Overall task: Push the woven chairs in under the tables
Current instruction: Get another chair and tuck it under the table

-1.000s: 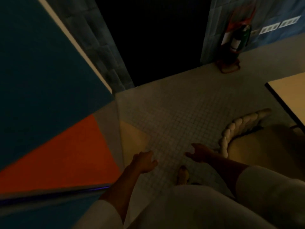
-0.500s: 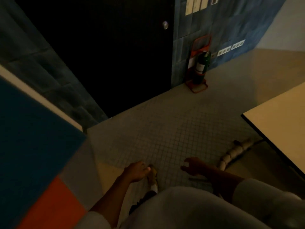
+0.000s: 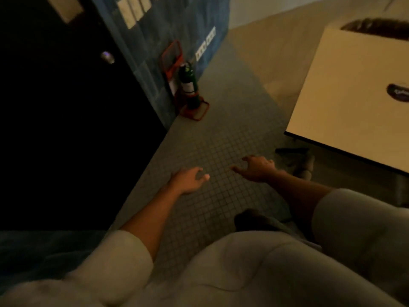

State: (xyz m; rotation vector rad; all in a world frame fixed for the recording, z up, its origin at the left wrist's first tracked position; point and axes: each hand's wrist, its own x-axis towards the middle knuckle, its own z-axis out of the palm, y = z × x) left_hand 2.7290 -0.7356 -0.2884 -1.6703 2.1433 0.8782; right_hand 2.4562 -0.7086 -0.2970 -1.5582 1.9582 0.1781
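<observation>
Our left hand (image 3: 189, 179) and right hand (image 3: 257, 168) hang empty, each grip loose, over the floor (image 3: 212, 138). The chair (image 3: 306, 165) seems tucked under the tabletop (image 3: 345, 89)

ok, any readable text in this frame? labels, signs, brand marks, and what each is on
Nothing can be read.
Dark oval sticker on the table: pale lettering, too blurred.
White label on the fire extinguisher: too small and blurred.
Pale plates on the blue wall: no legible text.
Pale sign on the dark door: blank or blurred, cannot tell.
</observation>
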